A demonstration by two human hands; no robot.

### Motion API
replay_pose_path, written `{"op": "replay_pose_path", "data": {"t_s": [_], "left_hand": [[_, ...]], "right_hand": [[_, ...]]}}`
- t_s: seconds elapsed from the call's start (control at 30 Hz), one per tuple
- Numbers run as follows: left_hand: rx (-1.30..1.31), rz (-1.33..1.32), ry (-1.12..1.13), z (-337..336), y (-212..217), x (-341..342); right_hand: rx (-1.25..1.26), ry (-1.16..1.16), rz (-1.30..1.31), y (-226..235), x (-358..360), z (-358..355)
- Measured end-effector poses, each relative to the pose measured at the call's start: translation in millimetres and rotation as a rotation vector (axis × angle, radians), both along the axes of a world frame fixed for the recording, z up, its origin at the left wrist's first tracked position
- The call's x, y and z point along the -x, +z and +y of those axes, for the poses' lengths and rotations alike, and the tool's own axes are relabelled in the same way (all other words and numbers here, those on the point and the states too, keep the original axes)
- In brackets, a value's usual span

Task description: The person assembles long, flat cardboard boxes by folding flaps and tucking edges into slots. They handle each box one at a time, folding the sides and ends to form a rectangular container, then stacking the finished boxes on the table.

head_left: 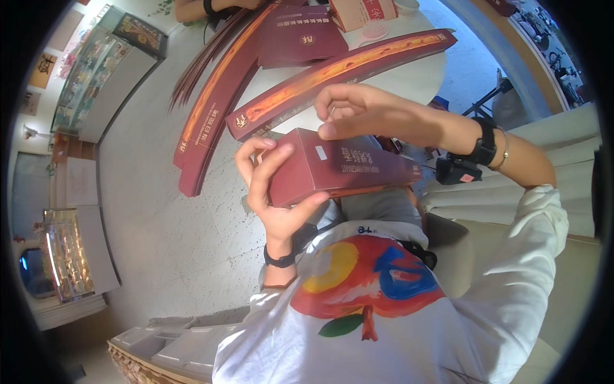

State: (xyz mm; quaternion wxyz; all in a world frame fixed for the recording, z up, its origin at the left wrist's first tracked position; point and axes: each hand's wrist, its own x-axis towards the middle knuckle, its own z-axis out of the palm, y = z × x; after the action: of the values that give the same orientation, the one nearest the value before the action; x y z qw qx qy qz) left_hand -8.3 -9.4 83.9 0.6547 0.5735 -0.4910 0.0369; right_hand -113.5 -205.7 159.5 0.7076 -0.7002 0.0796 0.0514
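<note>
A long maroon carton (348, 165) with pale printing and a small white sticker on it lies across in front of my torso. Its near end is wrapped by my left hand (272, 179), fingers over the far side and thumb along the lower edge. Above the carton's top edge, my right hand (348, 114) has loosely curled fingers apart from the thumb, with nothing seen between them. The right thumb tip rests at or just over the carton's edge; contact is hard to tell. Both wrists wear black bands.
Another long maroon carton (345, 78) lies on the round white table (422, 72). Long cartons (214, 121) overhang its left edge beside a flat maroon bag (300, 37). A red-and-white box (364, 13) and pink ridged item (373, 31) stand behind. Another person's arm (192, 10) reaches in.
</note>
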Motion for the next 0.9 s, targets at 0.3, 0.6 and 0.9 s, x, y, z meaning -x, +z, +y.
{"op": "replay_pose_path", "data": {"t_s": [0.3, 0.6, 0.9], "left_hand": [[-0.114, -0.111, -0.127, 45, -13, -52], [-0.227, 0.359, -0.047, 156, -38, -104], [-0.34, 0.409, 0.061, 184, -49, -110]], "right_hand": [[-0.141, 0.328, -0.056, -75, -58, 11], [0.984, 0.3, -0.223, -93, 36, -5], [1.169, -0.036, -0.125, -240, 89, -23]]}}
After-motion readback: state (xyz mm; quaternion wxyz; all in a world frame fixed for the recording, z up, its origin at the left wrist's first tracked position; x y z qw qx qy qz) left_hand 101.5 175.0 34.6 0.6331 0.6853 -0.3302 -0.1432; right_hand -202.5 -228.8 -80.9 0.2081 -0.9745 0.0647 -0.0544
